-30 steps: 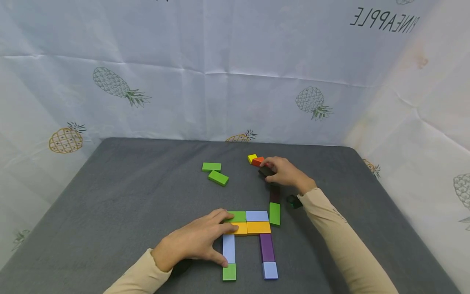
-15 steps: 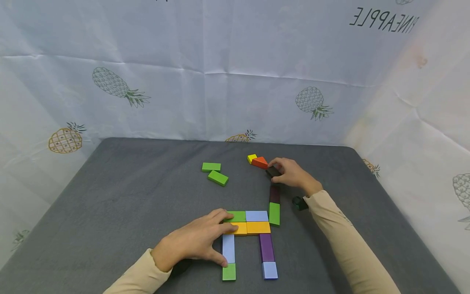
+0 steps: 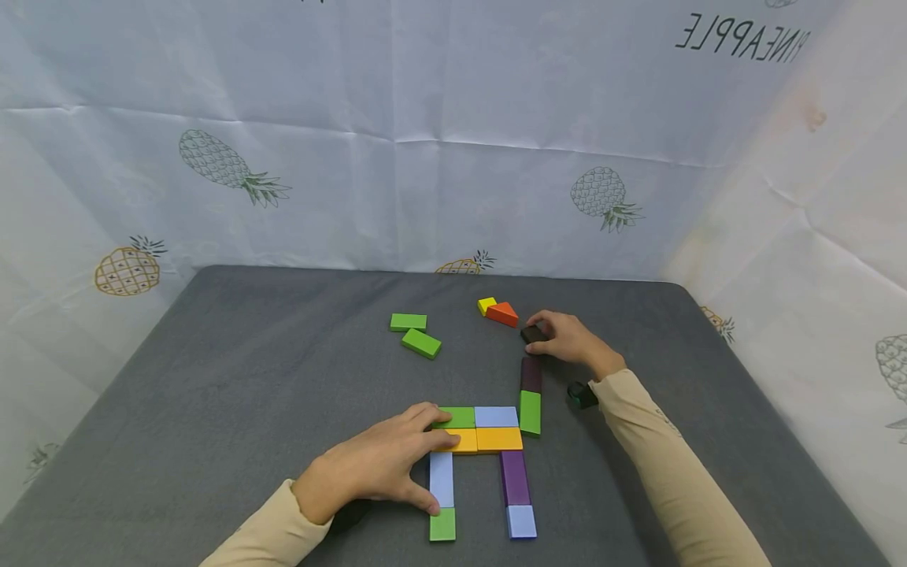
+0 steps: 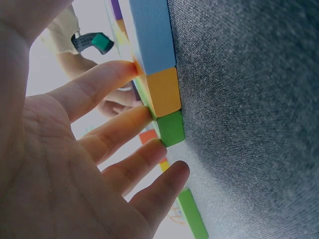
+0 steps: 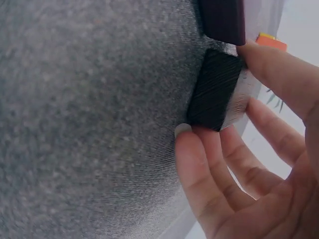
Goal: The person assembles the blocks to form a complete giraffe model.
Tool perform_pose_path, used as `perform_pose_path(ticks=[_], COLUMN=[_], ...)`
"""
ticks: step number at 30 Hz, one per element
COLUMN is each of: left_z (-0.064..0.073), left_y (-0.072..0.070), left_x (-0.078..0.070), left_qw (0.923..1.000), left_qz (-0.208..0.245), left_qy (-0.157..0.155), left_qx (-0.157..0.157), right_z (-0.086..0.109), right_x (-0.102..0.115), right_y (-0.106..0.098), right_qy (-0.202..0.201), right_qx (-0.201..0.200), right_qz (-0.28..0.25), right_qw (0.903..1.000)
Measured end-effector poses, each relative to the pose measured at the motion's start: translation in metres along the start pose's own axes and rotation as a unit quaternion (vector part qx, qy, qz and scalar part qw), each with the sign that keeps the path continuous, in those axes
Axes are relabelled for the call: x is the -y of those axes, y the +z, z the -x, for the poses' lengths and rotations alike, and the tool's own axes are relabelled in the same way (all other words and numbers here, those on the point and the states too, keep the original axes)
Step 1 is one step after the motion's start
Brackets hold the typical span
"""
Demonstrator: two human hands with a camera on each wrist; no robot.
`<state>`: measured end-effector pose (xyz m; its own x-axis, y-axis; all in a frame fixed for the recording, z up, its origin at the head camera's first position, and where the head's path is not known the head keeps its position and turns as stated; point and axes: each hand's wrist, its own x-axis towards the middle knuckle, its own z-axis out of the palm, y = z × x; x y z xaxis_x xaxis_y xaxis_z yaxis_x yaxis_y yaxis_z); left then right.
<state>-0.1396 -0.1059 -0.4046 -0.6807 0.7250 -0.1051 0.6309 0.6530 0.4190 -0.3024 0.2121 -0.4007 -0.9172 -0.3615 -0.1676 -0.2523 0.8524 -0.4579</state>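
Across the lower half of the head view spreads the gray counter (image 3: 212, 394), bearing a flat figure of blocks (image 3: 499, 439). Near lower center, the left hand (image 3: 372, 465) lies spread, fingers extended, touching the green block (image 3: 460, 417) and the orange block (image 3: 468, 442); it grips nothing. Right of center, the right hand (image 3: 567, 340) is partly closed, pinching the black block (image 3: 533, 335) between thumb and fingers, just above the dark maroon block (image 3: 531, 375) in the frame. Doing this well probably means turning the pinched piece square to its maroon neighbor, keeping it flat, and drawing the thumb clear before nudging the ends together; light left-hand pressure should help steady the rest.
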Motion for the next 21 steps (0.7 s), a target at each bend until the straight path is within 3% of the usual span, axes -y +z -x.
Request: perform_pose_path(ticks=[7,21], left_z=[0.0002,0.0], left_y=[0.0002,-0.0001], left_x=[-0.0003,-0.0006], left_qw=[1.0,1.0], left_qz=[-0.003,-0.003], left_qy=[0.001,0.0], left_qx=[-0.001,0.001], right_z=[-0.0018,0.0015], right_x=[0.0005,-0.0027], right_y=[0.0019,0.006], right_qy=[0.022,0.012], right_qx=[-0.003,0.008], right_qz=[-0.007,-0.066], right_qw=[0.9997,0.9977])
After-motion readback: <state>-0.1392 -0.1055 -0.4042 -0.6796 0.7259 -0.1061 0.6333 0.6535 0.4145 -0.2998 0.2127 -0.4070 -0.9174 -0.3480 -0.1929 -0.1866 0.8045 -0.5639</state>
